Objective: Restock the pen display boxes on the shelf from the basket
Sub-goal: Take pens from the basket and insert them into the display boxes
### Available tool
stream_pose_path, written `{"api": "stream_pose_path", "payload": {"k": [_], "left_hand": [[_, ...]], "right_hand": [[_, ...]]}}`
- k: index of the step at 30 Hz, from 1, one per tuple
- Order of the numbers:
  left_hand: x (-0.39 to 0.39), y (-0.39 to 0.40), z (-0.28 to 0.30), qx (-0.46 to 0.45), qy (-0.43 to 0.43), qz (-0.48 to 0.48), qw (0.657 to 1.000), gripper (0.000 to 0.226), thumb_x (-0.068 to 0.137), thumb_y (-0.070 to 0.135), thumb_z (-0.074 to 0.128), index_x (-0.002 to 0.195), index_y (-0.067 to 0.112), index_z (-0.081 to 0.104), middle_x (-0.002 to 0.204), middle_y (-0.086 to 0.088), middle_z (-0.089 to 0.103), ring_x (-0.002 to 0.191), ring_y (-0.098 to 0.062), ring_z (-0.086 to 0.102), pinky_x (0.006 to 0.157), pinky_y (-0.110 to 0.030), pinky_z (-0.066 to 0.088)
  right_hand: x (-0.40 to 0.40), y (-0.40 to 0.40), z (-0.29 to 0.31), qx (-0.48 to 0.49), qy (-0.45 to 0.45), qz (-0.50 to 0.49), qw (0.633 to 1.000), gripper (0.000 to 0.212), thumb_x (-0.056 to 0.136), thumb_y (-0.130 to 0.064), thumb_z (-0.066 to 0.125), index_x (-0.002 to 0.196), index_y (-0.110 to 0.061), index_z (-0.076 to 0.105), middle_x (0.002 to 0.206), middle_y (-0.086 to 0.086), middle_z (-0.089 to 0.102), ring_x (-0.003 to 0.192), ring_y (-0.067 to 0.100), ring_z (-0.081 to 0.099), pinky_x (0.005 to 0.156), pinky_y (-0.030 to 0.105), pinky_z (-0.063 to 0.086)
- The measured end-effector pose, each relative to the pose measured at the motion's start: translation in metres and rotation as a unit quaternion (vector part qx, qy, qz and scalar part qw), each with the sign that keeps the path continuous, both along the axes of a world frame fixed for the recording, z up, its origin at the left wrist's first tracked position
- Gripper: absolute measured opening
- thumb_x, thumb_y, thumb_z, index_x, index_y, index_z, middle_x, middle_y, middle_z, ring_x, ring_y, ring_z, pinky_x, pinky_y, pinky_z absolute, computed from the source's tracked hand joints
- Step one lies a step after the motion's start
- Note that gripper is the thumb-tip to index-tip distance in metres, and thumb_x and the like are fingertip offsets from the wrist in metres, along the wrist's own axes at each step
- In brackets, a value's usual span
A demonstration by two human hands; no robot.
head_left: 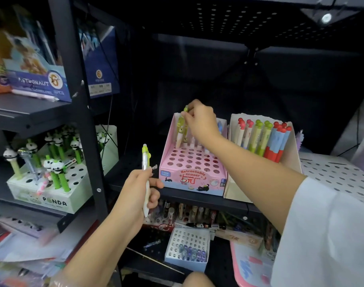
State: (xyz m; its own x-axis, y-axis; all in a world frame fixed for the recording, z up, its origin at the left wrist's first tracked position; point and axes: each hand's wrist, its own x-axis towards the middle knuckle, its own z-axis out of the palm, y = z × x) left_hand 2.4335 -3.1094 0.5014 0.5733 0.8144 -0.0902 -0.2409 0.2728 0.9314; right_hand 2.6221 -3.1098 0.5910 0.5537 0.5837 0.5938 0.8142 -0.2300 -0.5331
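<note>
— What was the right hand [199, 119] doing?

— It pinched a green-topped pen [182, 126] by its upper end, above the back left corner of the pink display box [192, 172]. The pen's long axis ran nearly upright, tip down, leaning slightly back like its neighbours in the rear row. Whether the tip was already in a hole, I couldn't tell.

— And the left hand [136, 193]?

— It gripped a second pen [146, 179], upright with its yellow-green cap on top, just in front of the shelf [208, 200] edge, left of the box's front left corner. So it was the nearer hand for the empty front holes.

— What did the boxes hold?

— The pink one had a few pens along the back only; most holes stood open. The cream box [290, 146] touching its right side held red-, green- and blue-bodied pens. A panda pen box [53, 195] sat on the shelf to the left.

— The basket?

— A pink rim [237, 264] showed low at the right; possibly that.
</note>
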Motion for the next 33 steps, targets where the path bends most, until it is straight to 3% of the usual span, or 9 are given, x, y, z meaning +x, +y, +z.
{"api": "stream_pose_path", "payload": {"k": [4, 9, 12, 15, 18, 22, 25, 28, 33], "left_hand": [[-0.005, 0.004, 0.0, -0.029, -0.023, 0.007, 0.999, 0.013, 0.097, 0.019, 0.037, 0.087, 0.013, 0.042, 0.052, -0.002, 0.057, 0.033, -0.01, 0.035, 0.033, -0.014, 0.023], [-0.005, 0.001, 0.001, 0.03, -0.018, 0.002, 0.999, 0.019, 0.098, 0.015, 0.037, 0.091, 0.01, 0.054, 0.057, 0.0, 0.062, 0.04, -0.01, 0.04, 0.034, -0.019, 0.032], [-0.004, 0.0, 0.002, 0.039, -0.027, 0.0, 0.999, 0.026, 0.1, 0.018, 0.035, 0.094, 0.009, 0.059, 0.059, 0.002, 0.061, 0.04, -0.008, 0.041, 0.035, -0.019, 0.033], [-0.003, -0.003, 0.001, 0.042, -0.036, -0.01, 0.998, 0.03, 0.101, 0.021, 0.034, 0.097, 0.009, 0.061, 0.061, 0.002, 0.06, 0.042, -0.008, 0.041, 0.035, -0.019, 0.034], [0.001, -0.007, 0.002, 0.047, -0.037, -0.015, 0.998, 0.03, 0.101, 0.021, 0.034, 0.098, 0.009, 0.061, 0.065, -0.001, 0.059, 0.042, -0.008, 0.042, 0.036, -0.019, 0.034], [0.004, -0.011, 0.005, 0.083, -0.035, -0.019, 0.996, 0.03, 0.101, 0.022, 0.034, 0.1, 0.012, 0.062, 0.068, -0.001, 0.064, 0.047, -0.009, 0.049, 0.042, -0.02, 0.04], [0.002, -0.007, 0.007, 0.176, 0.006, 0.018, 0.984, 0.027, 0.1, 0.023, 0.036, 0.1, 0.027, 0.063, 0.085, 0.004, 0.07, 0.07, -0.006, 0.063, 0.062, -0.021, 0.049], [-0.006, 0.0, 0.007, 0.267, 0.054, 0.056, 0.96, 0.025, 0.098, 0.021, 0.04, 0.1, 0.036, 0.059, 0.101, 0.016, 0.066, 0.097, 0.001, 0.06, 0.085, -0.022, 0.045], [-0.011, 0.011, 0.0, 0.324, 0.129, 0.054, 0.936, 0.027, 0.094, 0.02, 0.049, 0.117, 0.032, 0.054, 0.119, 0.016, 0.057, 0.112, 0.001, 0.051, 0.092, -0.016, 0.035]], "right_hand": [[-0.002, 0.009, -0.012, -0.074, -0.023, 0.0, 0.997, 0.019, 0.094, -0.02, 0.053, 0.103, -0.004, 0.057, 0.09, 0.013, 0.068, 0.083, 0.028, 0.065, 0.073, 0.034, 0.05], [-0.004, 0.011, -0.012, -0.133, -0.013, -0.016, 0.991, 0.023, 0.092, -0.022, 0.054, 0.105, -0.003, 0.055, 0.1, 0.017, 0.064, 0.093, 0.035, 0.061, 0.083, 0.044, 0.051], [-0.008, 0.005, -0.011, -0.097, -0.016, -0.021, 0.995, 0.026, 0.092, -0.024, 0.056, 0.111, -0.006, 0.054, 0.095, 0.014, 0.066, 0.086, 0.029, 0.063, 0.081, 0.042, 0.052], [-0.023, -0.012, -0.01, -0.051, 0.082, 0.124, 0.988, 0.021, 0.093, -0.028, 0.053, 0.103, -0.011, 0.06, 0.082, 0.004, 0.067, 0.072, 0.015, 0.064, 0.072, 0.033, 0.054], [-0.041, -0.031, -0.015, -0.148, 0.21, 0.319, 0.912, 0.018, 0.094, -0.03, 0.052, 0.099, -0.017, 0.064, 0.089, -0.002, 0.068, 0.077, 0.003, 0.067, 0.068, 0.016, 0.053], [-0.043, -0.038, -0.016, -0.123, 0.273, 0.372, 0.879, 0.01, 0.093, -0.02, 0.057, 0.095, -0.014, 0.065, 0.082, -0.005, 0.068, 0.075, 0.003, 0.066, 0.073, 0.019, 0.055], [-0.036, -0.034, -0.003, -0.017, 0.304, 0.324, 0.896, 0.007, 0.092, -0.02, 0.058, 0.092, -0.014, 0.062, 0.079, -0.002, 0.067, 0.073, 0.006, 0.065, 0.07, 0.018, 0.054], [-0.02, -0.03, 0.017, 0.111, 0.295, 0.204, 0.927, 0.008, 0.091, -0.022, 0.059, 0.088, -0.016, 0.059, 0.077, -0.003, 0.065, 0.067, 0.002, 0.062, 0.062, 0.014, 0.051], [0.007, -0.025, 0.016, 0.091, 0.102, 0.028, 0.99, 0.014, 0.089, -0.027, 0.062, 0.091, -0.017, 0.052, 0.072, -0.012, 0.053, 0.067, -0.002, 0.051, 0.056, 0.007, 0.039]]}}
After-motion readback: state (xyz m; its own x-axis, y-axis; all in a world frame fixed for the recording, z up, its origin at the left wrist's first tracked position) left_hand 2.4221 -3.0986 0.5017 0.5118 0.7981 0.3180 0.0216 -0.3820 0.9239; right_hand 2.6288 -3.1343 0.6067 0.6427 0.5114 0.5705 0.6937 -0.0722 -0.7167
